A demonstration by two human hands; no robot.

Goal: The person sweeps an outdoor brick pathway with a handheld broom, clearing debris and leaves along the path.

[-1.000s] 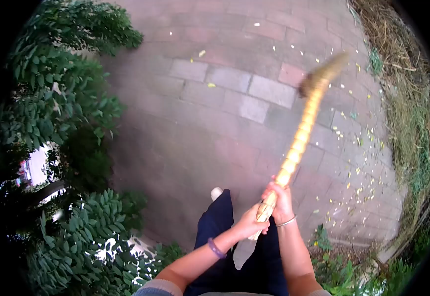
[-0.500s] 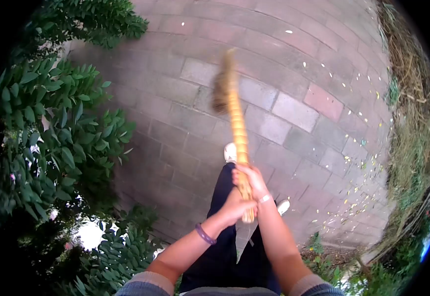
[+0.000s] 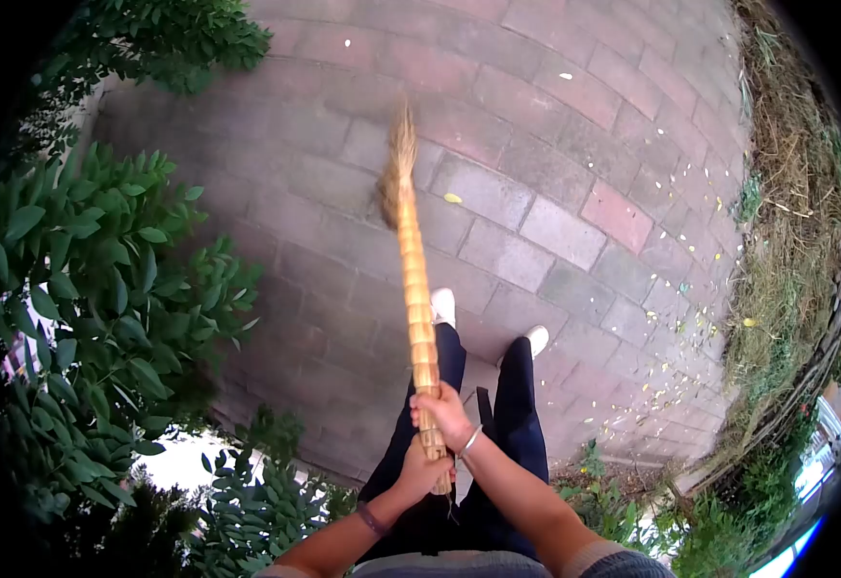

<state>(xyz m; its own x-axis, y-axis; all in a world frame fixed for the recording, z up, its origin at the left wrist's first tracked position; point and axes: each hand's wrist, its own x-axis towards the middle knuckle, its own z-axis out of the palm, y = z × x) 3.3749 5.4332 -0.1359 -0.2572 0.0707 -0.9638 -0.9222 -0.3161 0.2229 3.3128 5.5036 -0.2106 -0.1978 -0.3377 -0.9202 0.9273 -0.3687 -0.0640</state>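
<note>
A straw broom (image 3: 414,279) with a bound, ribbed yellow handle points away from my body over the brick paving. My left hand (image 3: 422,474) is wrapped round the handle's near end, a dark band on that wrist. Just above it, my right hand (image 3: 444,416) grips the same handle, with a light band at the wrist. The broom's frayed bristles are at the far end, slightly blurred, so their contact with the ground cannot be told.
Leafy green bushes (image 3: 131,318) line the left side. Dry grass and twigs (image 3: 791,212) run along the right edge. Small pale and yellow leaves are scattered on the paving (image 3: 574,226), mostly to the right. My white shoes (image 3: 443,306) show below the broom's middle.
The broom and both hands have moved left and nearer to my body, both hands still gripping it. My right foot now shows further forward, and the view has shifted slightly.
</note>
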